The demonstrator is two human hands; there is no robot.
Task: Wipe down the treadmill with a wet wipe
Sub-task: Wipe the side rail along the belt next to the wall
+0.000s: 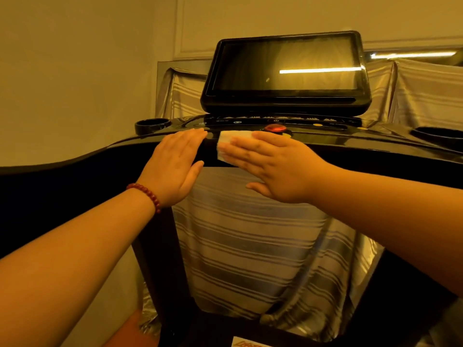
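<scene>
Nearest us, a striped cloth (250, 234) hangs below our wrists, draped down the front of the treadmill (82, 161). A beaded bracelet (147, 194) sits on our left wrist.

Our left hand (172, 161) lies flat on the black front bar of the console. Its fingers (186, 139) are straight and together, holding nothing, and we judge that it is only bracing.

Our right hand (270, 169) is flat too, with its fingers (240, 149) stretched out and slightly spread. They press the folded wet wipe (229, 140) against the rounded edge of the bar. The wipe shows beyond and to the left of those fingertips, wrapped over the edge. It lies in the gap between the two sets of fingertips, close to the left ones but not touching them.

Just past the right fingertips sits the red safety button (275, 128), near the wipe's far corner. Beyond it runs the glossy control strip. A cup holder (152, 125) lies well off to the left of the left fingers. The dark screen (285, 66) stands farthest back.

We judge that the wiping is under way on the front edge of the console, with much of the treadmill left to do. The next move calls for steady downward pressure as we slide the wipe along the bar. We should keep the fingers flat so the wipe does not bunch, and steer it round the red button, not over it.
</scene>
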